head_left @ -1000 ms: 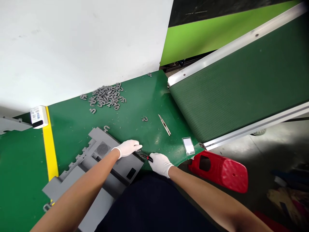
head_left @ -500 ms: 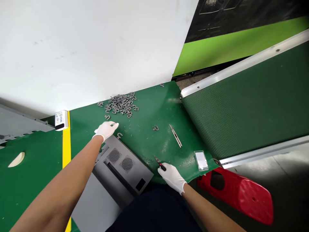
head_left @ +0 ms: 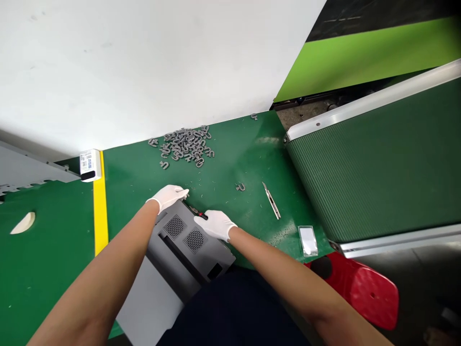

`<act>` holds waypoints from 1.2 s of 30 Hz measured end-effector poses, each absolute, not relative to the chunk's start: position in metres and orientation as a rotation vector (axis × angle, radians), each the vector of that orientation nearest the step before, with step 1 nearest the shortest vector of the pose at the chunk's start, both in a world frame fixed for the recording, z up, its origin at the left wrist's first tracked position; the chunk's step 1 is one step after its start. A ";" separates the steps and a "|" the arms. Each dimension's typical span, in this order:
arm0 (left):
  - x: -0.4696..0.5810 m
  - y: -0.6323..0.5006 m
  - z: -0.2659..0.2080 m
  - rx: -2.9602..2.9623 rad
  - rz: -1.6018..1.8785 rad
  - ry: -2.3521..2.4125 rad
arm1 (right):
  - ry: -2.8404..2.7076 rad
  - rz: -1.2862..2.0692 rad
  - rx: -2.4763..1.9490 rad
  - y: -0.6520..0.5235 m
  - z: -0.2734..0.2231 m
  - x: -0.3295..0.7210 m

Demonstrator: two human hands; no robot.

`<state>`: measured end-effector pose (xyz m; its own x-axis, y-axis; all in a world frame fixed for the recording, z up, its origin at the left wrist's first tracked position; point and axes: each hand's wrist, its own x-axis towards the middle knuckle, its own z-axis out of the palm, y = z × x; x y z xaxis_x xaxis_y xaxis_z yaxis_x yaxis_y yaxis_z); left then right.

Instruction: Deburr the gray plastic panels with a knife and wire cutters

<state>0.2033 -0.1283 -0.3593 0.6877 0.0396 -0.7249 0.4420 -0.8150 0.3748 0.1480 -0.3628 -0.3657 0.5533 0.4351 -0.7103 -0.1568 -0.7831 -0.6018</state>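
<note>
My left hand (head_left: 168, 197), in a white glove, is closed at the far corner of a grey panel (head_left: 212, 252) with two perforated grilles. Between its fingertips a bit of a small grey U-shaped clip (head_left: 186, 196) shows; the rest is hidden. My right hand (head_left: 215, 224), gloved too, grips a small hand tool (head_left: 200, 214) with a red-and-black handle and a narrow pointed metal end. The tip points toward the left fingertips, close to the clip. Whether it touches the clip I cannot tell. Beyond the hands lies a pile of similar grey clips (head_left: 187, 145).
On the green table (head_left: 230, 158) lie a utility knife (head_left: 271, 201), a loose clip (head_left: 241, 187) and a clear pouch with a white card (head_left: 308, 240). A white box (head_left: 90, 165) sits by the yellow stripe at left. A conveyor (head_left: 382, 158) and a red stool (head_left: 370, 293) stand right.
My right hand has moved left and up with the tool, over the panel's edge near my left hand. The clip that lay by the panel's corner is now at my left fingertips.
</note>
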 end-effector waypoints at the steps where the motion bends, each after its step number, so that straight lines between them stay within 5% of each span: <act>1: 0.202 -0.127 -0.360 2.336 -0.982 0.363 | -0.244 1.234 -2.169 -0.354 -0.369 0.153; 36: 0.202 -0.131 -0.368 2.328 -0.976 0.508 | -0.363 1.252 -2.232 -0.320 -0.395 0.171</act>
